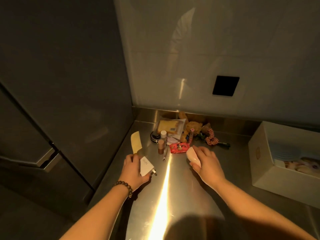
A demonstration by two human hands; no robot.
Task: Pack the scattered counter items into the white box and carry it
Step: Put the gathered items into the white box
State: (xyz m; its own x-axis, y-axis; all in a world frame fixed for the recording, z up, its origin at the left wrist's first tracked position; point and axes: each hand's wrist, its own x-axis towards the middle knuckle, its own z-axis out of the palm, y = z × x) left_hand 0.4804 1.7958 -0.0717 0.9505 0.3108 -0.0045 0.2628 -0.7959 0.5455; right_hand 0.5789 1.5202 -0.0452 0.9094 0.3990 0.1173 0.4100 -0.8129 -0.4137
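Both forearms are extended forward over the steel counter (173, 196), bare, palms turned down.

Left hand (134, 170): held near the counter's left edge, wrist ringed by a bead bracelet (123, 186). Fingers are curled around a white charger (146, 166), prongs pointing right. A yellow comb-like piece (136, 142) sticks out beyond the same hand toward the back; whether it is gripped or merely lies under the fingers cannot be told.

Right hand (207, 161): set near mid-counter, wrist bent slightly inward. Fingers are curved over a pink oval item (193, 157), thumb side hidden; the item is clasped from above.

Scattered items are clustered toward the back left corner: a red packet (179, 147) just beyond the pink item, a tall brown bottle (161, 146), a white-capped bottle (163, 134), a black round tin (155, 136), a yellow packet (168, 128), a plush toy (192, 127), a checked scrunchie (211, 137). A thin metal tool (165, 154) lies between the hands.

The white box (263, 160) stands at the counter's right edge, open-topped, well apart from the cluster, with pale items inside, not clearly made out.
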